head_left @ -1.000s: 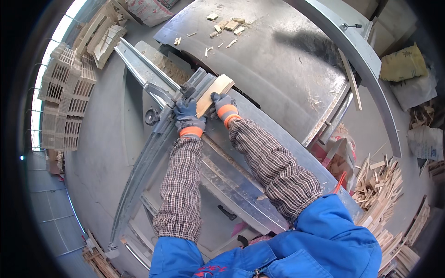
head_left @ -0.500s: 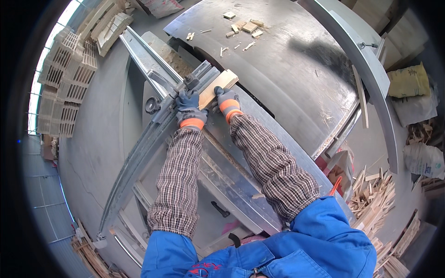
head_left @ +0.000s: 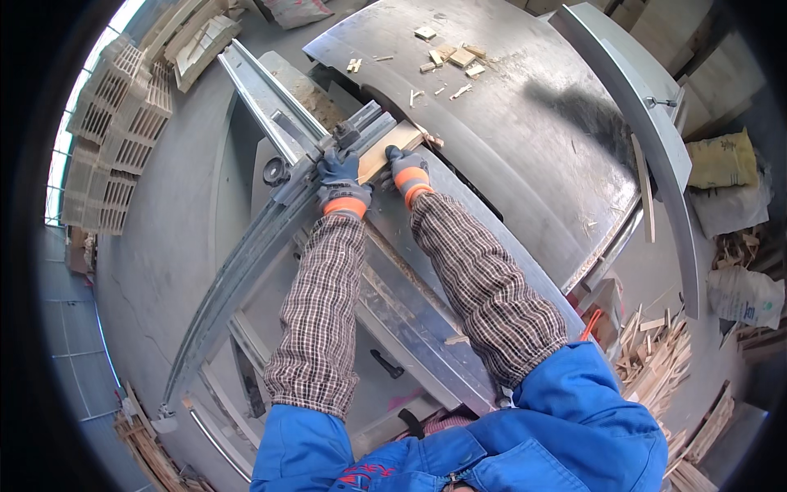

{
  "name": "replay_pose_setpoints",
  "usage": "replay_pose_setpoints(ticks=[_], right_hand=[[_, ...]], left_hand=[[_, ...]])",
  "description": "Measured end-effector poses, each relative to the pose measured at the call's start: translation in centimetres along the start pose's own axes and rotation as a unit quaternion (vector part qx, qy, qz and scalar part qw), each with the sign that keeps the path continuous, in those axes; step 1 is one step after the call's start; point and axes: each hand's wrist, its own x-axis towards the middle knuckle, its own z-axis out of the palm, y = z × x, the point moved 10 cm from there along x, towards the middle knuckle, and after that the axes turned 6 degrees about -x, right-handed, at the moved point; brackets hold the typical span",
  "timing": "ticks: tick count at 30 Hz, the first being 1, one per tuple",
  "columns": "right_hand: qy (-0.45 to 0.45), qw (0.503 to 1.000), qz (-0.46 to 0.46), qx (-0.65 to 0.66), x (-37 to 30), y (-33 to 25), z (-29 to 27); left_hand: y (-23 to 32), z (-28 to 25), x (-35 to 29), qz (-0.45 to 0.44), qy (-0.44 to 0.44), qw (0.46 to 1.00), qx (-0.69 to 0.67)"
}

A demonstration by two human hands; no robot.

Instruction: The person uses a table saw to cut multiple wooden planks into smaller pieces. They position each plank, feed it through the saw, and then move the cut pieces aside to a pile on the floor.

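Note:
A short pale wooden block (head_left: 388, 152) lies against the grey metal fence (head_left: 370, 123) on the saw's sliding table. My right hand (head_left: 407, 170), in a grey glove with an orange cuff, is closed over the block's near side. Beside it my left hand (head_left: 338, 179), gloved alike, has its fingers bent over the fence at the block's near-left end; its fingertips are partly hidden. A small wood offcut (head_left: 433, 140) sits just past the block's far right end. The saw blade cannot be made out.
Wood scraps (head_left: 456, 56) lie on the large metal saw table (head_left: 508, 172). A long curved-looking metal guard arm (head_left: 631, 94) spans the right. Stacked slatted pallets (head_left: 115, 135) stand left. Piled wood strips (head_left: 652, 361) and sacks (head_left: 721, 160) are at right.
My hands, the fence and the block have shifted slightly away from me along the saw table. A small offcut now shows at the block's far right end. The view has shifted a little.

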Motion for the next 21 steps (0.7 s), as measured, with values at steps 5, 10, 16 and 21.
replay_pose_setpoints(ticks=[5,10,16,21], right_hand=[[-0.015,0.999,0.011,0.048,-1.5,-1.0,0.1],[0.004,0.998,-0.009,0.055,-0.1,-0.1,-0.7],[-0.022,0.989,0.025,0.144,0.2,1.1,0.6],[-0.04,0.993,0.029,0.111,2.1,2.8,2.4]], left_hand=[[-1.2,0.6,0.3,0.009,0.019,1.0,0.002],[0.5,0.1,0.3,0.024,0.008,1.0,0.0],[0.2,-0.4,0.1,0.021,-0.012,1.0,0.007],[-0.4,-0.6,-1.2,0.061,0.018,0.998,0.005]])
